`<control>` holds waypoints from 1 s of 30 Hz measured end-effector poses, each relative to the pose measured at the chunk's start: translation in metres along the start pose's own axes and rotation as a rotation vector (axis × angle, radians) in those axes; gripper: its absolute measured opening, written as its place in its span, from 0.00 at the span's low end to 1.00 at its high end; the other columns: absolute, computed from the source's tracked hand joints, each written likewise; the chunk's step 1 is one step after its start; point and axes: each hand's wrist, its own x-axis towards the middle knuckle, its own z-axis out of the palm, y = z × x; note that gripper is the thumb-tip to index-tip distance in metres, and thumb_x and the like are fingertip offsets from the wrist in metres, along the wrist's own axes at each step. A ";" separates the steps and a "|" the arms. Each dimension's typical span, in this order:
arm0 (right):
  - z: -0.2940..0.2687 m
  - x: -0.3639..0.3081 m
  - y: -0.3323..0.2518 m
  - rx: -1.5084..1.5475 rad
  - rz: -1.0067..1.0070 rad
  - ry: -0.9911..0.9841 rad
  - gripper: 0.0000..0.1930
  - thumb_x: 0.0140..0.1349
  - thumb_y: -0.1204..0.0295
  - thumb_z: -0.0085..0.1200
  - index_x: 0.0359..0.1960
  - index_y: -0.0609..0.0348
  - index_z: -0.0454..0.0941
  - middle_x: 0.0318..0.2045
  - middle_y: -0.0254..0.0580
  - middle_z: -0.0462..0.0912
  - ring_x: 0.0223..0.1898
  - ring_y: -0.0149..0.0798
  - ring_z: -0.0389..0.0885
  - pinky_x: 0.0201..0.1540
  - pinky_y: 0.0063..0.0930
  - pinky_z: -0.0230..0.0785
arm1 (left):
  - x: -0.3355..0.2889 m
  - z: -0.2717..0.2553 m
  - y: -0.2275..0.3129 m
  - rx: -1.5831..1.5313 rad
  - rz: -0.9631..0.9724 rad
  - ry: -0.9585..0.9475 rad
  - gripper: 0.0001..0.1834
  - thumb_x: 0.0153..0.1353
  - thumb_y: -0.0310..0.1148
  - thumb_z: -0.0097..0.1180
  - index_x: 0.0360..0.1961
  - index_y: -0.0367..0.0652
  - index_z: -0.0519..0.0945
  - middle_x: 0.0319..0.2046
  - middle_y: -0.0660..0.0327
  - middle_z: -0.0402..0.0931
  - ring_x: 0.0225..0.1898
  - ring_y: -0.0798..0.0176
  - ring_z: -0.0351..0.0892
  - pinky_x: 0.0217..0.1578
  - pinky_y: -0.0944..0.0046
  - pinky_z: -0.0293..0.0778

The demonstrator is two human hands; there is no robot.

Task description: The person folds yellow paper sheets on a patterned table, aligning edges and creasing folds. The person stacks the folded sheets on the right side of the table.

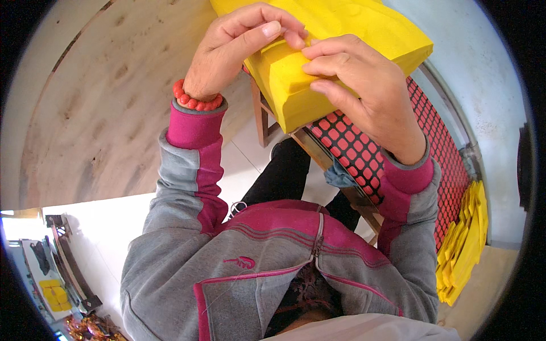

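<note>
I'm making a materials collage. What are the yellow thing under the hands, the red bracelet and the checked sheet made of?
The yellow thing looks like matte fabric, perhaps felt-like: it shows soft creases and little shine. The red bracelet has smooth, rounded beads, maybe plastic or stone; I can't tell. The checked sheet looks flat, perhaps cloth or plastic; its repeating pattern doesn't settle it.

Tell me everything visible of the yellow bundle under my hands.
The yellow bundle looks matte and fabric-like, boxy and creased, its near end folded. It lies over the red-and-black patterned surface, its far part out of view. The left hand and right hand are at its near end; fingertip contact is unclear.
</note>
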 end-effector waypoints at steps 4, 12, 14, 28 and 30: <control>0.006 0.001 0.003 0.054 0.015 0.053 0.07 0.60 0.80 0.59 0.39 0.65 0.79 0.44 0.49 0.83 0.44 0.47 0.83 0.46 0.32 0.75 | 0.000 -0.007 0.001 -0.017 0.041 -0.100 0.17 0.73 0.38 0.42 0.45 0.35 0.78 0.40 0.54 0.81 0.53 0.52 0.79 0.66 0.49 0.60; 0.011 0.000 0.002 0.179 0.103 0.118 0.04 0.63 0.79 0.56 0.38 0.66 0.77 0.40 0.47 0.82 0.42 0.43 0.83 0.46 0.28 0.73 | 0.000 -0.011 0.002 -0.032 0.135 -0.202 0.12 0.66 0.26 0.43 0.42 0.34 0.79 0.44 0.52 0.81 0.56 0.54 0.78 0.61 0.57 0.68; 0.011 0.000 0.001 0.179 0.117 0.121 0.04 0.63 0.79 0.56 0.38 0.66 0.77 0.40 0.47 0.82 0.42 0.42 0.83 0.46 0.28 0.73 | -0.001 -0.011 0.002 -0.074 0.117 -0.198 0.11 0.64 0.22 0.44 0.42 0.34 0.79 0.45 0.52 0.80 0.57 0.54 0.77 0.61 0.57 0.68; 0.011 -0.001 0.004 0.083 0.093 0.247 0.10 0.56 0.82 0.63 0.38 0.63 0.75 0.46 0.48 0.82 0.48 0.44 0.82 0.51 0.29 0.73 | -0.008 0.004 -0.001 0.101 -0.002 0.117 0.03 0.66 0.23 0.57 0.40 0.37 0.77 0.40 0.61 0.81 0.44 0.69 0.79 0.50 0.68 0.74; 0.012 0.000 0.006 0.082 0.069 0.230 0.09 0.57 0.81 0.62 0.38 0.64 0.76 0.49 0.50 0.81 0.51 0.46 0.81 0.53 0.30 0.72 | -0.009 0.006 -0.002 0.084 -0.015 0.178 0.04 0.66 0.22 0.57 0.39 0.38 0.75 0.39 0.61 0.80 0.43 0.71 0.79 0.49 0.69 0.74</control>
